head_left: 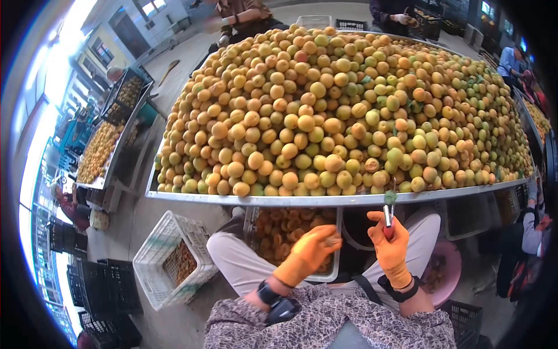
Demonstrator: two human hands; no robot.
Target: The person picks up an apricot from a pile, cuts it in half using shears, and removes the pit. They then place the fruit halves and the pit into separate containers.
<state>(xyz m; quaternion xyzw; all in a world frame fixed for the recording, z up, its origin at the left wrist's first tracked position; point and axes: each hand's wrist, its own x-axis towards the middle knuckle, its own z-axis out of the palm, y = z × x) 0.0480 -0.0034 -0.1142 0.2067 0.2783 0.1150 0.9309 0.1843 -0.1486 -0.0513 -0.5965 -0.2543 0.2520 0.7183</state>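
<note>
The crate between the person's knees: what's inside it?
Orange fruit pieces show inside the crate. The gloved left hand blocks some from view, the table edge hides the far end, and anything beneath the top layer is covered.

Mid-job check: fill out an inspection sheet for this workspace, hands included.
Surface: metal-rimmed table, heaped with fruit.
Job's things: knife in the right hand; crate of cut fruit between the knees.
Clutter: white crate holding fruit pieces, left; pink basin, right; black crates, far left.
Hands: both gloved orange; right closed on the knife; left hand over the crate of cut fruit, grip unclear.
Cables: nothing seen.
Surroundings: other people beyond the table.
</note>
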